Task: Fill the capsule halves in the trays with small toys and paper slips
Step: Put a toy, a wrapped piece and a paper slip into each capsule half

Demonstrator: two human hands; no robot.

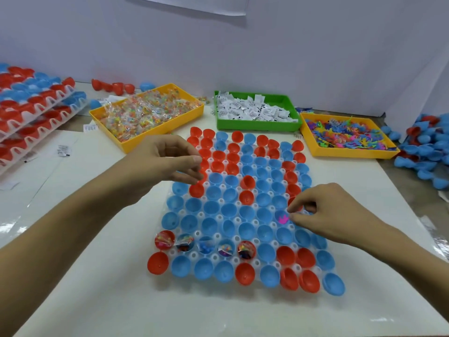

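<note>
Your right hand [325, 212], fingers curled, pinches something I cannot make out beside a pink toy [283, 218] in a blue capsule half [281, 216]; your left hand [165, 161] hovers over the tray [220, 218], fingers curled, contents unclear.

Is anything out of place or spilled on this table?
Yes. A few paper slips lie loose on the table left of the yellow bin of toy packets, outside the green bin. Some red capsule halves sit tilted in the tray.

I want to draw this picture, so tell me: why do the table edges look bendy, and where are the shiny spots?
In the head view, the wide-angle lens bows the white table outward, worst near the corners. Glare shows on the clear plastic sheet at the left edge and the right edge. The hands look sharp, while the tray stack at the far left is softer. Shadows are faint.
</note>
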